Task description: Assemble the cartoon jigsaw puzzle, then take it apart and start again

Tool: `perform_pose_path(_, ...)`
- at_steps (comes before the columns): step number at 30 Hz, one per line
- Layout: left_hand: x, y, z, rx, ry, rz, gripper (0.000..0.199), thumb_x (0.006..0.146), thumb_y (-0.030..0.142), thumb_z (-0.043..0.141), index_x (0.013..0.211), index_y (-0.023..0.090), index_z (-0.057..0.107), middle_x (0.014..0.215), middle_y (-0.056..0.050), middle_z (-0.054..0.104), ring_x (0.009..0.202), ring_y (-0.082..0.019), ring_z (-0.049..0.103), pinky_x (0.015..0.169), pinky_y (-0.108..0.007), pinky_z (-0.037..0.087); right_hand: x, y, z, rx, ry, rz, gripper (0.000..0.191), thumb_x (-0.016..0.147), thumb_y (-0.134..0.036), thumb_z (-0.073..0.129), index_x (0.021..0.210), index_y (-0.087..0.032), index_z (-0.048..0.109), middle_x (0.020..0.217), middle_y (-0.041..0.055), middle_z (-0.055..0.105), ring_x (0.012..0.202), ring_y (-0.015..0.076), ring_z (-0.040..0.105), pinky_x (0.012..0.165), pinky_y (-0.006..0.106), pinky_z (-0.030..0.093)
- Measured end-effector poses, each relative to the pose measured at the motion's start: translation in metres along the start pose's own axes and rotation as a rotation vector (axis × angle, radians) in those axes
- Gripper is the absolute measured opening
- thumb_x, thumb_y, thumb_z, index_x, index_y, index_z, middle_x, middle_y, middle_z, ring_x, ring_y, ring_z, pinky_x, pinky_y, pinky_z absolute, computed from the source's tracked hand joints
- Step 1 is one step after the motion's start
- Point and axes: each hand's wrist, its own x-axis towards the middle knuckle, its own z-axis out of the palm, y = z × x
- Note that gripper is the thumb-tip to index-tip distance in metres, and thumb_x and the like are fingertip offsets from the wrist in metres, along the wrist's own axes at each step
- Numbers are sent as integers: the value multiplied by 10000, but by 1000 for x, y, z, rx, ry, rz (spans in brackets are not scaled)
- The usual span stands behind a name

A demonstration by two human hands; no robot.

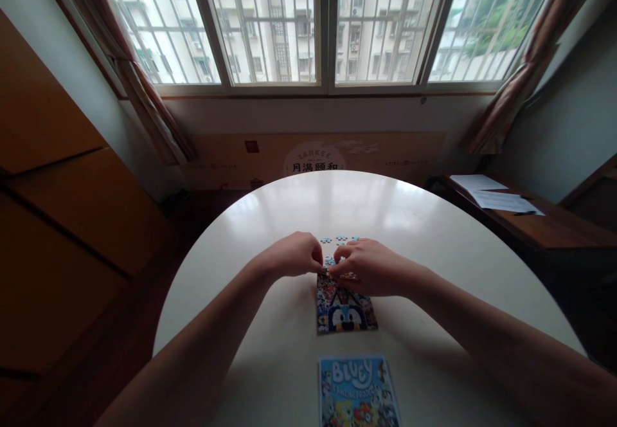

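Observation:
A partly assembled jigsaw puzzle (344, 314) lies on the round white table, with a blue cartoon dog face at its near end. At its far left corner, my left hand (299, 253) has its thumb and forefinger pinched together; what is between them is too small to make out. My right hand (369, 266) reaches over the puzzle's upper right part and covers it. Its bent fingers close on a small jigsaw piece (326, 271) at the puzzle's far edge. Beyond the hands lie several loose jigsaw pieces (341, 238).
Nearer to me lies a blue picture card (357, 391) reading "BLUEY". The white table (231, 234) has a rounded far edge. On the right stands a wooden desk (569, 224) with paper sheets (504, 200) and a pen. Barred windows and curtains are behind.

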Motion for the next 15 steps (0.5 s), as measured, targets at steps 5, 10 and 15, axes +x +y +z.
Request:
perform_pose_path(5,2,-6,0,-64,-20,-66,185,724,258,660,837,156,763,710,-46,722,631,-158,631,546,-243,430,0,0,0,10,6,3,234,950,-368,584,1138,-363,723,1038,18,690,804,127,591,724,274,361)
perform_pose_path(10,8,-13,0,-58,53,-143,170,732,244,683,845,149,768,770,-64,744,661,-168,641,568,-255,428,0,-1,0,8,-6,8,230,963,-359,565,1128,-327,721,1017,17,698,801,127,597,708,276,364)
perform_pose_path(15,17,-25,1,-65,311,-192,188,809,303,669,873,167,781,892,-75,764,792,-193,664,657,-270,453,1,-1,1,21,-7,15,222,955,-358,578,1120,-315,720,1019,20,699,814,130,602,715,283,378)
